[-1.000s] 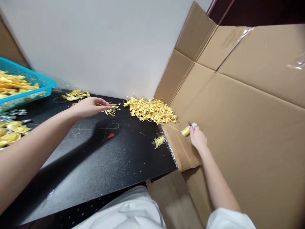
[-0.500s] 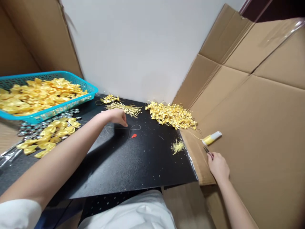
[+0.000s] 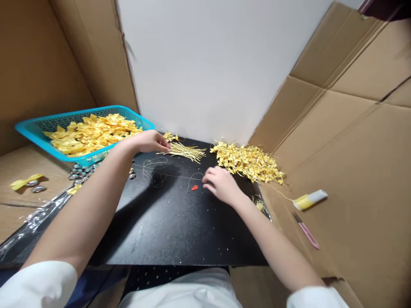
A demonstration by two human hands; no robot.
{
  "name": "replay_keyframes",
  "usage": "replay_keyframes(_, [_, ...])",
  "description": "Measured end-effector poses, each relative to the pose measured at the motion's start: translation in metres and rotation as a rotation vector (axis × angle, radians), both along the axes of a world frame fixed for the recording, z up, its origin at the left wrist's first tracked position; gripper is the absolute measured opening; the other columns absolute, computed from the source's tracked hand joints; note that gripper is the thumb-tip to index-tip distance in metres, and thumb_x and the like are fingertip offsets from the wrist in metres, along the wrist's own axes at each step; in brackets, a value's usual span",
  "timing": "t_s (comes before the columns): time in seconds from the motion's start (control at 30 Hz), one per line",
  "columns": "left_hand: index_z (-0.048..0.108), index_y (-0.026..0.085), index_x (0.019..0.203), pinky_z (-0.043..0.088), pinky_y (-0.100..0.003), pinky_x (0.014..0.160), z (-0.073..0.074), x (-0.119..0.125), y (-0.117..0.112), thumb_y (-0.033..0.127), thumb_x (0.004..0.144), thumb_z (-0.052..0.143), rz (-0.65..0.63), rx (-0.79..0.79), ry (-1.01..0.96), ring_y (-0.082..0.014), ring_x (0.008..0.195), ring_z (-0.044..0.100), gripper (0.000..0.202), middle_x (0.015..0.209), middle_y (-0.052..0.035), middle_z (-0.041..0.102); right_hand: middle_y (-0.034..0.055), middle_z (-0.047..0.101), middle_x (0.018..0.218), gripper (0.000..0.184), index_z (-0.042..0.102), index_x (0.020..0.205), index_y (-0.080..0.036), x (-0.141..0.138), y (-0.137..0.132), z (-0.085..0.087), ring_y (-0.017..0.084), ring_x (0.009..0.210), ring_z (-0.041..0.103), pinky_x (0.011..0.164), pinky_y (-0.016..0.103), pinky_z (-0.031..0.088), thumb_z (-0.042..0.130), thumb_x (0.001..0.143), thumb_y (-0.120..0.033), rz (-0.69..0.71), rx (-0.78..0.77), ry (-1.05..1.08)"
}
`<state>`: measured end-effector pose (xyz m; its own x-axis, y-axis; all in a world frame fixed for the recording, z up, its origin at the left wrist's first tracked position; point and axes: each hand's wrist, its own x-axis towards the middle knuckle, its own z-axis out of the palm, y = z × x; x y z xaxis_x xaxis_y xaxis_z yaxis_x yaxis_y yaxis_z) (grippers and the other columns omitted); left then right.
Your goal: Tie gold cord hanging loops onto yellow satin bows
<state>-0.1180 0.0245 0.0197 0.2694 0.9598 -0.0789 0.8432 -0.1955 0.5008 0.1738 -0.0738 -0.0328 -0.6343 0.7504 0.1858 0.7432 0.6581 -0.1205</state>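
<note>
Two hands reach over the bench (image 3: 167, 231): left hand (image 3: 149, 141) fingers nearly closed at the gold strips (image 3: 188, 150), hold uncertain; right hand (image 3: 221, 184) loosely curled, empty, beside a red piece (image 3: 194, 187).

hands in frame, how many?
2. Left hand at the bundle of gold strips; right hand on the black mat beside the red piece. No other person's hands show.

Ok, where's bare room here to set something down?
Bare: the black board's near half, between left hand, right hand and its front edge, and the brown cardboard flap right of the yellow thread spool and pink snips. Crowded: the far edge, with gold strip bundle, gold bow heap and teal plastic basket.
</note>
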Motion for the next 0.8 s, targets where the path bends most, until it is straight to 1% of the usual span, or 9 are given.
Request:
replay_keyframes(0.1, [0.076, 0.02, 0.083, 0.042, -0.029, 0.069, 0.002, -0.011, -0.001, 0.054, 0.063, 0.064, 0.015, 0.006, 0.021, -0.0243, 0.082, 0.064, 0.041, 0.078, -0.0033, 0.074, 0.0076, 0.064, 0.103, 0.008, 0.07, 0.088, -0.017, -0.041, 0.046, -0.008, 0.021, 0.097, 0.051, 0.079, 0.032, 0.036, 0.073, 0.081, -0.019, 0.126, -0.128, -0.085])
replay_keyframes(0.17, [0.076, 0.02, 0.084, 0.042, -0.029, 0.068, 0.0, -0.014, -0.001, 0.055, 0.064, 0.064, 0.008, 0.009, 0.019, -0.0243, 0.081, 0.064, 0.042, 0.079, -0.0034, 0.074, 0.0043, 0.064, 0.097, 0.01, 0.071, 0.08, -0.018, -0.055, 0.067, -0.014, 0.019, 0.093, 0.051, 0.077, 0.03, 0.035, 0.08, 0.075, -0.019, 0.207, -0.193, -0.107])
replay_keyframes(0.23, [0.076, 0.02, 0.084, 0.042, -0.029, 0.067, -0.002, -0.015, 0.0, 0.056, 0.064, 0.065, -0.009, -0.004, 0.007, -0.0236, 0.08, 0.065, 0.042, 0.08, -0.0035, 0.075, 0.0018, 0.064, 0.09, 0.011, 0.072, 0.072, -0.019, -0.061, 0.079, -0.018, 0.017, 0.088, 0.051, 0.074, 0.028, 0.034, 0.083, 0.071, -0.019, 0.271, -0.259, -0.116])
replay_keyframes(0.3, [0.076, 0.02, 0.084, 0.043, -0.028, 0.067, -0.004, -0.016, 0.002, 0.055, 0.062, 0.066, -0.025, -0.02, -0.009, -0.0228, 0.08, 0.066, 0.042, 0.081, -0.0036, 0.075, 0.0008, 0.063, 0.083, 0.013, 0.07, 0.066, -0.018, -0.062, 0.083, -0.022, 0.016, 0.084, 0.05, 0.072, 0.027, 0.034, 0.082, 0.07, -0.016, 0.308, -0.311, -0.103])
replay_keyframes(0.4, [0.076, 0.02, 0.083, 0.043, -0.028, 0.069, -0.004, -0.02, 0.003, 0.055, 0.063, 0.067, -0.005, -0.029, -0.023, -0.0231, 0.083, 0.066, 0.041, 0.083, -0.0036, 0.076, 0.0013, 0.062, 0.08, 0.016, 0.067, 0.063, -0.016, -0.057, 0.078, -0.028, 0.015, 0.08, 0.049, 0.071, 0.027, 0.033, 0.076, 0.076, -0.014, 0.317, -0.35, -0.031])
replay_keyframes(0.53, [0.077, 0.022, 0.083, 0.044, -0.029, 0.074, -0.002, -0.027, 0.002, 0.051, 0.065, 0.066, 0.075, -0.011, -0.057, -0.0236, 0.087, 0.066, 0.036, 0.084, -0.0028, 0.076, 0.0023, 0.058, 0.081, 0.017, 0.062, 0.066, -0.016, -0.048, 0.07, -0.035, 0.015, 0.079, 0.048, 0.075, 0.029, 0.035, 0.069, 0.081, -0.012, 0.265, -0.361, 0.147])
replay_keyframes(0.6, [0.077, 0.021, 0.081, 0.044, -0.03, 0.073, -0.002, -0.028, 0.001, 0.047, 0.064, 0.069, 0.08, 0.019, -0.128, -0.0233, 0.084, 0.066, 0.032, 0.082, -0.0031, 0.076, 0.0026, 0.056, 0.083, 0.016, 0.059, 0.07, -0.016, -0.045, 0.071, -0.034, 0.016, 0.082, 0.049, 0.078, 0.029, 0.037, 0.065, 0.084, -0.013, 0.214, -0.35, 0.281])
replay_keyframes(0.7, [0.076, 0.019, 0.08, 0.045, -0.03, 0.068, -0.005, -0.02, 0.0, 0.042, 0.061, 0.074, -0.012, 0.041, -0.252, -0.0216, 0.075, 0.065, 0.03, 0.075, -0.0037, 0.074, 0.0028, 0.054, 0.087, 0.015, 0.054, 0.075, -0.018, -0.046, 0.078, -0.028, 0.016, 0.084, 0.049, 0.078, 0.029, 0.039, 0.055, 0.09, -0.018, 0.138, -0.325, 0.508])
replay_keyframes(0.8, [0.076, 0.018, 0.087, 0.046, -0.028, 0.064, -0.011, 0.0, -0.002, 0.04, 0.061, 0.077, -0.131, 0.043, -0.325, -0.019, 0.071, 0.063, 0.034, 0.072, -0.0024, 0.071, 0.0021, 0.052, 0.086, 0.016, 0.051, 0.077, -0.019, -0.05, 0.085, -0.022, 0.015, 0.079, 0.049, 0.073, 0.028, 0.04, 0.05, 0.091, -0.028, 0.096, -0.329, 0.697])
